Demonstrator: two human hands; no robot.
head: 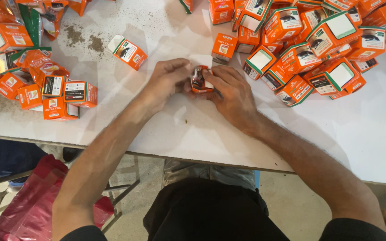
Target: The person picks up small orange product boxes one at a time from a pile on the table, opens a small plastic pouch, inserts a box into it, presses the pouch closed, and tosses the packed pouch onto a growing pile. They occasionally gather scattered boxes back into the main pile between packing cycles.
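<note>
Black fabric covers the person's lap (206,214) at the near edge, and a red plastic bag (36,201) slumps on the floor just left of it, beside a thin metal frame. Both forearms reach forward over the edge of the white table (175,129). Left hand (168,80) and right hand (231,91) meet near the middle of the tabletop, fingers pinched from either side on one small orange box (200,78). That box stands open, its white flap (200,60) sticking up on the far side, and something dark shows in its mouth; what it is I cannot tell. The box sits just above the table surface, between the two thumbs.

Further out on the left lies a loose cluster of orange boxes (45,89), some flat, some on edge. A lone orange box (128,52) with a white end rests apart, past the left hand. Two smudges of brown dust (83,39) mark the table beyond it. On the right, a large heap of orange, green and white boxes (309,49) spreads toward the far corner, the nearest of them close to the right hand.
</note>
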